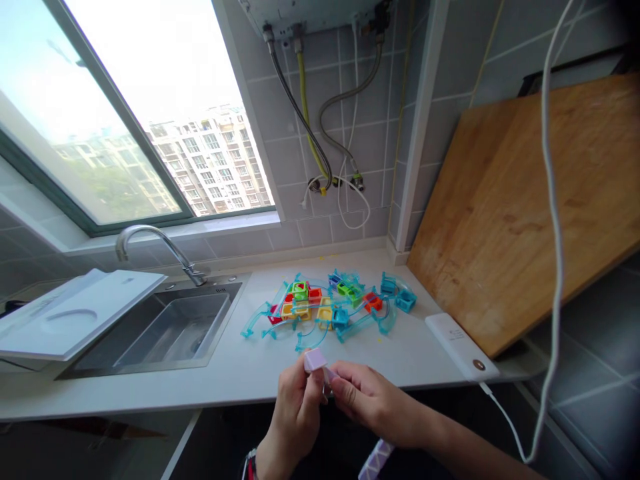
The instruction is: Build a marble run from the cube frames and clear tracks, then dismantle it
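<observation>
Daylight is flooding through a window [129,123] at upper left, bleaching the sky [180,47] white.
Apartment blocks [215,160] outside are looking pale and hazy, while the space [240,440] below the surface [400,360] is lying in shadow. The faucet [167,240] is catching bright glints, the wide lens is stretching the wooden board [500,200], and darkness is shading the upper right corner.

The one camera sits on the person's head and looks forward and down across a white countertop [250,380]. It faces a grey tiled wall [280,133], with a window [175,100] ahead to the left and a wooden board [520,200] leaning close on the right. The wide view reaches up to the underside of a water heater [320,17]. The left hand [297,403] and right hand [380,400] appear close by, low in view.
</observation>
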`<control>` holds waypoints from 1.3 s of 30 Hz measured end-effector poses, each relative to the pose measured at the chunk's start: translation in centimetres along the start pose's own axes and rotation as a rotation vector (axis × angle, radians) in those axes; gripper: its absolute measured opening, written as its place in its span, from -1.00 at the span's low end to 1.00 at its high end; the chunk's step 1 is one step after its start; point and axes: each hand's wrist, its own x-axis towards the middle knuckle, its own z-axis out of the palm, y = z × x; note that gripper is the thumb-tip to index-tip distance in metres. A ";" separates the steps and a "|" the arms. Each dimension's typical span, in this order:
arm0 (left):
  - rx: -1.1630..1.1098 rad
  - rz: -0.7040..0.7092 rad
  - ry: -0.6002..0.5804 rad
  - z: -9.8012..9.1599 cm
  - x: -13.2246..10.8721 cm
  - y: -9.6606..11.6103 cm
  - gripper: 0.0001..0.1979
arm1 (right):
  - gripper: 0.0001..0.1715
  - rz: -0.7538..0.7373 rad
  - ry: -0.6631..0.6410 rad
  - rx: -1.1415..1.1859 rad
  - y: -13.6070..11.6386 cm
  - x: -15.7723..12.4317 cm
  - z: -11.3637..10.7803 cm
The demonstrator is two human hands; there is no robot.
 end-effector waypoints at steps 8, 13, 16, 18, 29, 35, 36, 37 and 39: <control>-0.315 -0.250 0.132 2.0 0.5 0.9 -0.49 | -0.68 -0.107 0.195 -0.265 -0.3 -0.2 0.9; -0.599 -0.435 0.056 1.9 0.5 0.4 -0.49 | -0.83 -0.173 0.292 -0.655 -0.4 -0.5 1.2; -0.778 -0.575 -0.059 1.4 0.3 0.3 -0.51 | -0.84 -0.110 0.287 -0.778 -0.6 -0.5 1.0; -0.820 -0.603 -0.126 1.1 0.0 0.2 -0.50 | -0.85 -0.081 0.258 -0.781 -0.8 -0.5 0.8; -0.606 -0.345 -0.095 0.7 1.0 -1.1 -0.64 | -0.52 -0.054 0.199 -0.405 -0.8 0.0 -0.2; -0.774 -0.479 0.046 2.2 1.8 -2.1 -0.59 | -0.65 0.050 0.271 -0.324 1.2 0.1 -0.5; -0.796 -0.494 0.053 2.5 1.9 -2.1 -0.59 | -0.66 0.038 0.287 -0.349 1.4 0.1 -0.4; -0.810 -0.499 0.072 2.7 2.0 -2.0 -0.58 | -0.67 0.030 0.305 -0.376 1.6 0.1 -0.2; -0.785 -0.466 0.148 3.1 2.2 -1.7 -0.58 | -0.64 0.030 0.362 -0.421 1.9 0.2 0.3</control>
